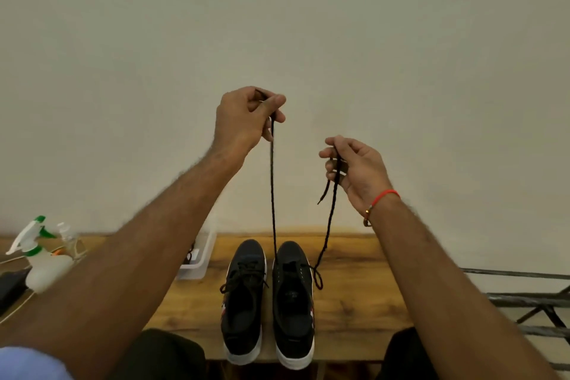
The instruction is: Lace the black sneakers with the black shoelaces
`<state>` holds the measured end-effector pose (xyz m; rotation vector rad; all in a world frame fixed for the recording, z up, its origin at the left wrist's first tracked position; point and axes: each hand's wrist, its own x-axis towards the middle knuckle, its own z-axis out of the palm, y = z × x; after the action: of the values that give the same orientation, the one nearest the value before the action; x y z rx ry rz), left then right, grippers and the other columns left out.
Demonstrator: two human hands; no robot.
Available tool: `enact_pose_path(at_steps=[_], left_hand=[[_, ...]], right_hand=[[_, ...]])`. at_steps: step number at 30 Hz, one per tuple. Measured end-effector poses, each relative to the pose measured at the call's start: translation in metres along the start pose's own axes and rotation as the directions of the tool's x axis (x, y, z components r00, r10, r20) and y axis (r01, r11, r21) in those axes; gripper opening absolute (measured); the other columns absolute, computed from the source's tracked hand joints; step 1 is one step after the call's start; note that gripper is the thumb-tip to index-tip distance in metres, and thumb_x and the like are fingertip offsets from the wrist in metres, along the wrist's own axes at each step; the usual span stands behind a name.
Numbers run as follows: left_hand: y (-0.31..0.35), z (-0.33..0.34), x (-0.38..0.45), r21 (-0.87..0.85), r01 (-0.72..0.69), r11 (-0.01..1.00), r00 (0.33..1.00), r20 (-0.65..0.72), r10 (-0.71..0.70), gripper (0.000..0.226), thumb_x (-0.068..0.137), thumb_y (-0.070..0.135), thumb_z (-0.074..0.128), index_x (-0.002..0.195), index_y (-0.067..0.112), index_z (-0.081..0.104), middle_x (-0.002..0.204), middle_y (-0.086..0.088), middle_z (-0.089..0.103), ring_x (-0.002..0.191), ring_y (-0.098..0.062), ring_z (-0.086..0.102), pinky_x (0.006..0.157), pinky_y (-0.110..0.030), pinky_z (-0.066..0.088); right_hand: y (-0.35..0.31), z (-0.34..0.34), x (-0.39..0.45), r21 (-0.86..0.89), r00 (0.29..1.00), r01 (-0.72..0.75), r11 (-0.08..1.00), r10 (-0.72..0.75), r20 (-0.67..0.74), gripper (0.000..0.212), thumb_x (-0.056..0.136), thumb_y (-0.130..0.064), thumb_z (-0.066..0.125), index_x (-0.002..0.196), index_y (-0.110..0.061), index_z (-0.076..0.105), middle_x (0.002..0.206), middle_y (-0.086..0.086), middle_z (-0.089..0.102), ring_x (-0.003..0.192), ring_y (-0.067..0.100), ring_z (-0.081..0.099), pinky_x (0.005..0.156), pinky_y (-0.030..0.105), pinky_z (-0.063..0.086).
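A long wooden tabletop (348,296) is running along a plain pale wall (277,25). A white plastic spray bottle with green trigger (40,256) is standing at the left end. A clear rectangular plastic bin (200,259) is sitting nearby. Dark metal bars (524,296) are lying at right.

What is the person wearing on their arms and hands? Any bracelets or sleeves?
Both forearms are bare and hairy. The right hand has a thin red thread bracelet on its wrist, with a small gold-coloured bead. The left hand wears nothing, no ring or watch. A light blue sleeve shows at the upper left arm.
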<state>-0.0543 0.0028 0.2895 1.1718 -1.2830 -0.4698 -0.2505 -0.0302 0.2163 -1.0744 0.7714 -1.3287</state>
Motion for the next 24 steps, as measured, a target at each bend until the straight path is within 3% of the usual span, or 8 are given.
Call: enact_pose_path(at_steps=[2,4,6,10,13,16,19,24], left_hand=[[0.014,0.000,0.009,0.060,-0.076,0.995,0.997,0.020,0.075,0.015,0.097,0.024,0.070,0.096,0.011,0.076,0.072,-0.002,0.072,0.053,-0.010,0.058,0.054,-0.025,0.052],[0.022,0.002,0.018,0.095,-0.121,0.988,0.992,0.039,0.117,0.018,0.100,0.024,0.066,0.104,0.011,0.078,0.073,-0.001,0.069,0.058,-0.007,0.058,0.056,-0.024,0.054],[0.025,0.002,0.026,0.123,-0.131,0.984,0.991,0.057,0.125,0.021,0.103,0.024,0.060,0.112,0.014,0.077,0.074,0.002,0.064,0.062,-0.006,0.058,0.059,-0.023,0.055],[0.028,0.000,0.041,0.163,-0.075,0.984,0.995,0.083,0.062,0.026,0.108,0.024,0.049,0.119,0.015,0.071,0.085,0.004,0.062,0.069,-0.011,0.060,0.076,-0.030,0.060],[0.032,-0.005,0.048,0.174,-0.042,0.984,0.993,0.112,0.022,0.023,0.109,0.019,0.045,0.114,0.013,0.067,0.096,0.004,0.063,0.075,-0.012,0.060,0.085,-0.033,0.059],[0.037,-0.013,0.050,0.178,-0.080,0.981,0.990,0.132,0.057,0.022,0.105,0.011,0.053,0.119,0.008,0.070,0.088,0.002,0.069,0.070,-0.007,0.061,0.074,-0.024,0.060],[0.040,-0.021,0.055,0.177,-0.142,0.974,0.990,0.020,0.141,0.015,0.100,0.010,0.063,0.108,0.011,0.076,0.084,-0.001,0.075,0.064,-0.004,0.061,0.064,-0.024,0.060],[0.044,-0.022,0.065,0.042,-0.132,0.990,0.979,-0.148,0.137,0.013,0.099,0.018,0.066,0.107,0.019,0.076,0.084,0.007,0.077,0.064,-0.003,0.061,0.058,-0.025,0.059]], right_hand=[[-0.023,0.010,0.002,0.041,0.997,0.059,0.997,-0.061,0.043,0.023,0.102,-0.007,0.053,0.125,-0.006,0.058,0.096,0.013,0.075,0.065,0.019,0.058,0.060,0.027,0.052],[-0.045,0.021,0.005,0.105,0.991,0.080,0.991,-0.090,0.094,0.037,0.100,0.005,0.047,0.132,-0.012,0.050,0.112,0.014,0.074,0.070,0.020,0.062,0.064,0.030,0.053],[-0.063,0.029,0.011,0.105,0.991,0.080,0.991,-0.090,0.099,0.044,0.097,0.011,0.045,0.133,-0.013,0.049,0.114,0.014,0.073,0.068,0.021,0.059,0.060,0.030,0.050],[-0.080,0.046,0.021,-0.010,0.994,0.092,0.996,-0.092,0.053,0.021,0.099,-0.012,0.059,0.117,-0.003,0.067,0.091,0.010,0.070,0.056,0.015,0.047,0.047,0.024,0.037],[-0.078,0.053,0.025,-0.059,0.989,0.144,0.988,-0.141,0.042,0.021,0.100,-0.021,0.061,0.108,-0.002,0.068,0.083,0.009,0.071,0.054,0.015,0.047,0.047,0.024,0.039],[-0.075,0.054,0.026,-0.056,0.983,0.175,0.983,-0.171,0.068,0.021,0.100,-0.010,0.058,0.121,-0.009,0.060,0.096,0.011,0.076,0.063,0.019,0.060,0.058,0.028,0.050],[-0.071,0.055,0.027,-0.066,0.983,0.150,0.987,-0.141,0.117,0.038,0.098,0.008,0.048,0.129,-0.012,0.055,0.110,0.008,0.075,0.074,0.020,0.065,0.064,0.030,0.054],[-0.065,0.060,0.033,-0.026,0.994,0.081,0.996,-0.079,0.082,0.024,0.094,0.005,0.059,0.115,0.000,0.069,0.095,0.010,0.071,0.063,0.013,0.056,0.057,0.025,0.050]])
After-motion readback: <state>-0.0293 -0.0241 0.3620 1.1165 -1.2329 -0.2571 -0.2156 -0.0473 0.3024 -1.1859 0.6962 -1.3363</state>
